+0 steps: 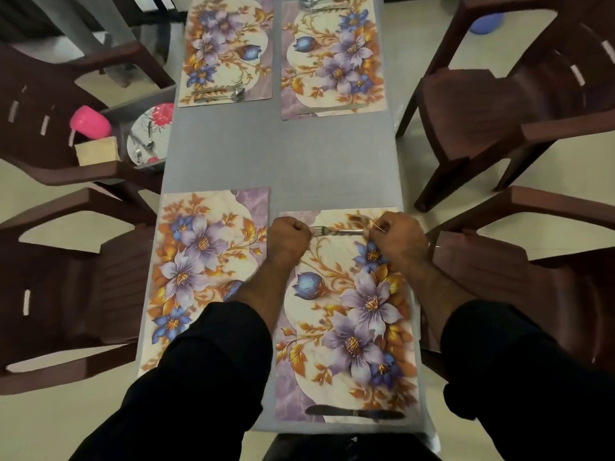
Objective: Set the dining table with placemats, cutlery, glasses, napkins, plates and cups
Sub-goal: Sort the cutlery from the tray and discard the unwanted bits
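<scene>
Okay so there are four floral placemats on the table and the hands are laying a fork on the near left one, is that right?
Not quite. The head view shows four floral placemats, but the hands are laying the fork on the near right placemat, not the near left one.

Brown plastic armchairs: four, two on each long side of the table (283, 154), namely far left (50, 94), near left (66, 294), far right (499, 104), near right (532, 277). Grey tablecloth over the table. Pale tiled floor (466, 194). Blue object (486, 23), partly hidden, on floor at far right.
</scene>
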Demonstrator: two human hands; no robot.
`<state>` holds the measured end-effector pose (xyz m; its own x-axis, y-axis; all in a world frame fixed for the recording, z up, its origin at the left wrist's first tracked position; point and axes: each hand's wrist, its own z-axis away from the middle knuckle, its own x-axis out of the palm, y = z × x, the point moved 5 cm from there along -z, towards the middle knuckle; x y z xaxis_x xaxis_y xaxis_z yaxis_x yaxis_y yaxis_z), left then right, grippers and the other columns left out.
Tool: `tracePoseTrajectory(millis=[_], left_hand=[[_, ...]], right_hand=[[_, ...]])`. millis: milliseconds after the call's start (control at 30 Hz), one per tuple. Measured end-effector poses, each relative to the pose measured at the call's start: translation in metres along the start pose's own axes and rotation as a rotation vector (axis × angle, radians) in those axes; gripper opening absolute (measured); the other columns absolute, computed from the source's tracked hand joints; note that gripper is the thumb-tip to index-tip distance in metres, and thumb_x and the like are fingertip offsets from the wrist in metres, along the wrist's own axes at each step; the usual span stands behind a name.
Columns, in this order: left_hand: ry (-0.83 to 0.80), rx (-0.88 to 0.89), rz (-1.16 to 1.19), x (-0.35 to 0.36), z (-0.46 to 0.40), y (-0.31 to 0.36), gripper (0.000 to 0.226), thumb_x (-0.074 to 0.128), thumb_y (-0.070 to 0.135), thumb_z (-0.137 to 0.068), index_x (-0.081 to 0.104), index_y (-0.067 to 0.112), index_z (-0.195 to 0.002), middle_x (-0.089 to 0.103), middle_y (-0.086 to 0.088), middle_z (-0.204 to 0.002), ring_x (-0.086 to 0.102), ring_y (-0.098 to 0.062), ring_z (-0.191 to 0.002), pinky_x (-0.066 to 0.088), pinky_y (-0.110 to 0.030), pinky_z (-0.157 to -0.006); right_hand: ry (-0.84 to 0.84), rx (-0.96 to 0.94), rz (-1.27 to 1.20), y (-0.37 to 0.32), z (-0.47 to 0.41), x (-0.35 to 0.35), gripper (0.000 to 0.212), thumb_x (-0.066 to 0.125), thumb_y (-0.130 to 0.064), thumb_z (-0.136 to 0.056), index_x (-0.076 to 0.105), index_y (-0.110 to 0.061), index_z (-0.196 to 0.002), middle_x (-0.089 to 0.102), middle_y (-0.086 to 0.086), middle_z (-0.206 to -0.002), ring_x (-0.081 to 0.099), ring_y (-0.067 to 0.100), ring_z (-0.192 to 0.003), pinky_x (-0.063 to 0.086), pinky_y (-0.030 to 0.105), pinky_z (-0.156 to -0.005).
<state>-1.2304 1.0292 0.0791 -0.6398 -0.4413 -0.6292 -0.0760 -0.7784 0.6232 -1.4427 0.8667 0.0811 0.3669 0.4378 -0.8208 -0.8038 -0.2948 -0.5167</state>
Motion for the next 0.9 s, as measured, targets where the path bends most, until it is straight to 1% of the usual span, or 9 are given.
tracePoseTrajectory(millis=[200,367,467,533,567,633,733,800,900], left_hand=[[-0.016,-0.084,-0.032,0.004,-0.012,0.0,0.018,0.086,0.024,-0.086,0.076,0.018,-0.072,0.076,-0.001,-0.075,0.075,-0.02,-0.07,0.065,-0.035,-0.072],[-0.064,-0.112,-0.033,0.007,-0.016,-0.002,0.022,0.088,0.029,-0.086,0.082,0.008,-0.091,0.079,-0.007,-0.085,0.075,-0.022,-0.077,0.066,-0.037,-0.075],[-0.076,-0.093,-0.081,0.004,-0.014,-0.002,0.039,0.084,0.047,-0.089,0.08,0.008,-0.091,0.078,-0.004,-0.086,0.072,-0.018,-0.076,0.051,-0.027,-0.06],[-0.01,-0.037,-0.15,-0.006,-0.011,0.001,0.054,0.076,0.065,-0.089,0.075,0.012,-0.093,0.072,0.0,-0.085,0.069,-0.018,-0.079,0.041,-0.026,-0.057],[0.025,0.012,-0.152,-0.011,-0.01,0.004,0.055,0.073,0.069,-0.089,0.073,0.014,-0.093,0.07,0.002,-0.084,0.067,-0.017,-0.079,0.041,-0.026,-0.057],[0.014,0.144,-0.062,-0.014,-0.009,0.015,0.048,0.077,0.064,-0.089,0.073,0.017,-0.097,0.07,0.005,-0.087,0.066,-0.012,-0.081,0.047,-0.026,-0.062],[-0.124,0.32,0.046,-0.013,-0.009,0.039,0.03,0.084,0.043,-0.091,0.079,0.018,-0.106,0.076,0.005,-0.092,0.071,-0.011,-0.084,0.062,-0.033,-0.074],[-0.169,0.348,0.041,-0.01,-0.013,0.05,0.015,0.084,0.029,-0.093,0.082,0.016,-0.099,0.078,0.003,-0.087,0.075,-0.015,-0.08,0.066,-0.044,-0.078],[-0.157,0.319,0.014,-0.006,-0.021,0.055,0.008,0.083,0.019,-0.094,0.081,0.013,-0.09,0.077,0.002,-0.079,0.076,-0.019,-0.076,0.067,-0.046,-0.075]], right_hand=[[-0.007,0.075,-0.02,0.001,-0.005,-0.001,0.023,0.076,-0.045,-0.091,0.076,-0.022,-0.094,0.073,0.0,-0.09,0.065,0.022,-0.081,0.059,0.038,-0.074],[-0.015,0.104,-0.032,0.003,-0.006,-0.002,0.027,0.078,-0.049,-0.088,0.075,-0.022,-0.09,0.07,-0.002,-0.084,0.065,0.021,-0.078,0.059,0.038,-0.074],[-0.004,0.087,-0.055,0.003,-0.007,-0.005,0.025,0.077,-0.045,-0.089,0.076,-0.02,-0.09,0.073,0.0,-0.086,0.065,0.022,-0.078,0.057,0.036,-0.072],[0.027,0.042,-0.105,0.0,-0.007,-0.009,0.023,0.072,-0.039,-0.094,0.077,-0.017,-0.097,0.074,0.003,-0.092,0.065,0.023,-0.082,0.053,0.034,-0.074],[0.029,0.005,-0.133,-0.002,-0.007,-0.011,0.021,0.069,-0.035,-0.096,0.078,-0.016,-0.101,0.074,0.005,-0.096,0.065,0.023,-0.086,0.054,0.035,-0.077],[-0.016,-0.088,-0.173,-0.01,-0.009,-0.012,0.018,0.069,-0.028,-0.098,0.079,-0.015,-0.106,0.073,0.004,-0.102,0.065,0.021,-0.091,0.055,0.036,-0.082],[-0.128,-0.172,-0.235,-0.028,-0.013,-0.011,0.016,0.077,-0.023,-0.094,0.082,-0.016,-0.107,0.075,-0.003,-0.101,0.066,0.01,-0.09,0.055,0.025,-0.081],[-0.179,-0.199,-0.292,-0.038,-0.016,-0.011,0.015,0.081,-0.021,-0.09,0.083,-0.019,-0.105,0.077,-0.008,-0.097,0.069,0.005,-0.087,0.058,0.023,-0.08],[-0.214,-0.194,-0.338,-0.042,-0.022,-0.011,0.015,0.084,-0.02,-0.087,0.084,-0.022,-0.102,0.078,-0.011,-0.093,0.071,0.003,-0.085,0.059,0.022,-0.077]])
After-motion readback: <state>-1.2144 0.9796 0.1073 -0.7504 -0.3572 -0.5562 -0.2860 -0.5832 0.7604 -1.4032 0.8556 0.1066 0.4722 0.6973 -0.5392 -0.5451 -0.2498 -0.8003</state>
